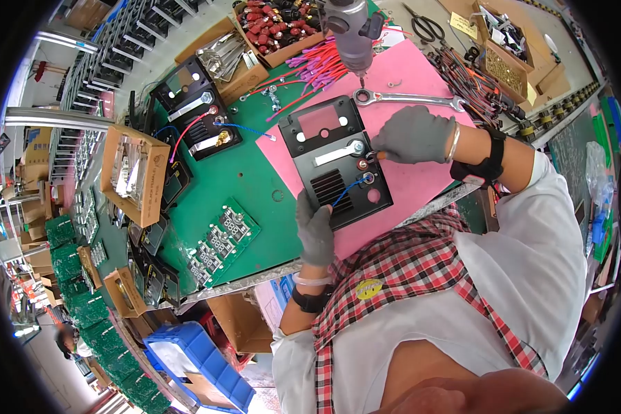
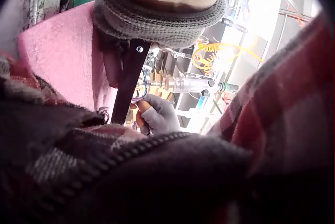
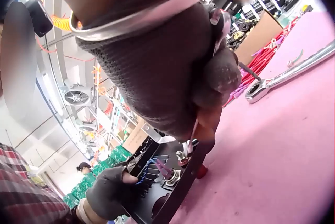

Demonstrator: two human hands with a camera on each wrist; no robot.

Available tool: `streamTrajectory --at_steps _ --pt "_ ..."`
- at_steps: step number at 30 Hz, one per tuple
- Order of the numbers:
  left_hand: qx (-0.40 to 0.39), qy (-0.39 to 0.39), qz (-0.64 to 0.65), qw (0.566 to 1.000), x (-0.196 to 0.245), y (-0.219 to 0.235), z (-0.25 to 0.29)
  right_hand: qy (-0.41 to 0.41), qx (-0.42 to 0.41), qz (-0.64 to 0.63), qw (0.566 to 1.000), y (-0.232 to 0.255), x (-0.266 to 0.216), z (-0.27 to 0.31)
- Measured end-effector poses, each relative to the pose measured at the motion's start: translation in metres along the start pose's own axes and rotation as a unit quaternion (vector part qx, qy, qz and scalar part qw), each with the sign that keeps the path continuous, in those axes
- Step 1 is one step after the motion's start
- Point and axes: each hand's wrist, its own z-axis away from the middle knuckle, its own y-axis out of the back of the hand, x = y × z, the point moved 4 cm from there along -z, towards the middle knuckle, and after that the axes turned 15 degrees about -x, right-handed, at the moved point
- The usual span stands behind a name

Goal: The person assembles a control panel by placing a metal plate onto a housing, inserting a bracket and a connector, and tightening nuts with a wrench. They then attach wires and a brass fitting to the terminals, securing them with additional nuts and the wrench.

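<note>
My gloved left hand (image 1: 315,231) grips the lower left edge of a black metal panel (image 1: 338,215), its thumb lying by the blue wire (image 1: 352,190). Slots, a window and a silver bar (image 1: 334,154) show on the panel. At the panel's right edge, my gloved right hand (image 1: 415,135) has its bare fingertips (image 3: 208,122) curled close over a red terminal (image 1: 362,165). They pinch a small thin piece (image 3: 194,131), mostly hidden by the fingers. In the right wrist view the panel is tilted up from the pink mat (image 3: 251,171).
A combination wrench (image 1: 414,99) lies on the mat beyond the panel, under a hanging power screwdriver (image 1: 352,34). A second black panel (image 1: 196,114), circuit boards (image 1: 221,241) and red wires (image 1: 324,65) lie on the green bench. Boxes of parts (image 1: 279,27) line the back.
</note>
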Motion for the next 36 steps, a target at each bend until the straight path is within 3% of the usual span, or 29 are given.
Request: streamTrajectory --at_steps 4,7,11,14,20,26,29,36 --pt "0.018 0.028 0.08 0.996 0.005 -0.002 -0.001 0.002 -0.044 0.073 0.996 0.006 -0.008 -0.009" --pt "-0.022 0.048 -0.004 0.999 0.015 -0.001 -0.002 0.021 -0.054 0.049 0.997 0.016 -0.013 -0.007" --pt "-0.003 0.086 0.068 0.994 -0.007 0.003 0.001 0.042 -0.046 -0.094 0.994 0.023 -0.006 0.011" --pt "-0.005 0.077 0.081 0.994 -0.009 0.003 0.0 0.141 0.123 -0.078 0.979 0.004 0.007 0.006" --pt "-0.006 0.064 0.101 0.993 -0.001 0.0 -0.002 0.05 0.066 0.021 0.996 0.006 -0.001 -0.001" --pt "0.012 0.063 0.054 0.996 -0.002 0.001 0.0 0.02 -0.017 0.119 0.993 0.027 -0.023 -0.007" --pt "0.011 0.066 0.036 0.997 -0.006 0.001 0.001 0.049 0.043 0.152 0.986 0.025 -0.023 -0.013" --pt "-0.001 0.057 0.034 0.998 0.0 0.002 0.0 0.08 0.019 0.262 0.962 0.025 -0.039 -0.021"
